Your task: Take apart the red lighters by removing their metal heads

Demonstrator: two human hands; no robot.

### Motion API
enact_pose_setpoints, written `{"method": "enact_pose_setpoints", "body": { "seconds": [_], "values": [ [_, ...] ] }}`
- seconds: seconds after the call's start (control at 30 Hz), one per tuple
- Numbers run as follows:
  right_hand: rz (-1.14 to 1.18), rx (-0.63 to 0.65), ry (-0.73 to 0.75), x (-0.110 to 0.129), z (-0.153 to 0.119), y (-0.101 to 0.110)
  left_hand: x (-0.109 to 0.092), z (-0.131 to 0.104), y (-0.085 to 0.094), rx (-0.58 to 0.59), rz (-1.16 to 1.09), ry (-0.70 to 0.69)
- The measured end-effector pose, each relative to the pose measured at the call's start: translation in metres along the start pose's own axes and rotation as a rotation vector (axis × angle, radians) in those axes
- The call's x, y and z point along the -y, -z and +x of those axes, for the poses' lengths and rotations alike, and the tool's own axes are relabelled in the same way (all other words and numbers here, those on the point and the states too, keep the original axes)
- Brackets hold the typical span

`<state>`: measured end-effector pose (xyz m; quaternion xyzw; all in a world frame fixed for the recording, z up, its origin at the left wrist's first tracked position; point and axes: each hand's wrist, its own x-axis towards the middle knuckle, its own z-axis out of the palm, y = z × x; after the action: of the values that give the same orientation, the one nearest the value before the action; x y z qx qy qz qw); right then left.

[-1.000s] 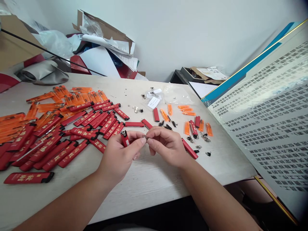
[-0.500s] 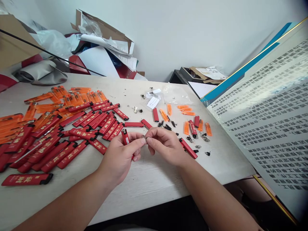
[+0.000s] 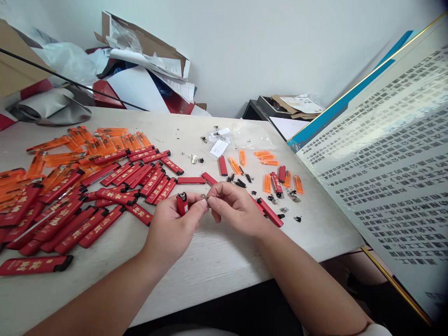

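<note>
Bare table (image 3: pixel 217 261) beside lighter pile (image 3: pixel 80 196)

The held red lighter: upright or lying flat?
Upright. The red lighter stands top-up in the left hand, above the table; the right hand pinches a small metal part beside it.

Red lighter (image 3: pixel 182 204) upright (top uppermost), small metal part (image 3: pixel 204 198) just beside it.

- Gold characters are showing on the red lighters (image 3: pixel 105 196) lying left of the fingers (image 3: pixel 201 204), too small to read.
- Dense black printed characters are running across the large board (image 3: pixel 385 154) right of the fingers, too blurred to read.
</note>
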<state>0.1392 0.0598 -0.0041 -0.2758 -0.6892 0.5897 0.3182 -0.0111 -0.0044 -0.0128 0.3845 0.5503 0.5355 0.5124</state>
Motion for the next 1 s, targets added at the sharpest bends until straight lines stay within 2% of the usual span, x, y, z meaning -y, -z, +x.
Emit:
{"method": "enact_pose_setpoints", "body": {
  "seconds": [0.1,0.27,0.4,0.73,1.0],
  "values": [
    [-0.075,-0.007,0.046,0.000,0.000,0.000,0.000,-0.001,0.002,0.016,0.100,-0.073],
    [-0.302,-0.051,0.241,-0.002,0.000,0.000,-0.005,-0.002,0.000,-0.027,0.168,-0.104],
    [-0.349,-0.050,0.262,-0.003,0.000,0.001,-0.009,-0.003,-0.001,-0.069,0.261,-0.123],
    [-0.571,0.001,0.471,-0.003,0.000,0.005,-0.009,-0.003,-0.003,-0.008,0.224,-0.110],
    [-0.554,0.008,0.479,-0.004,0.001,0.005,-0.008,-0.003,-0.003,0.021,0.216,-0.107]
  ]
}}
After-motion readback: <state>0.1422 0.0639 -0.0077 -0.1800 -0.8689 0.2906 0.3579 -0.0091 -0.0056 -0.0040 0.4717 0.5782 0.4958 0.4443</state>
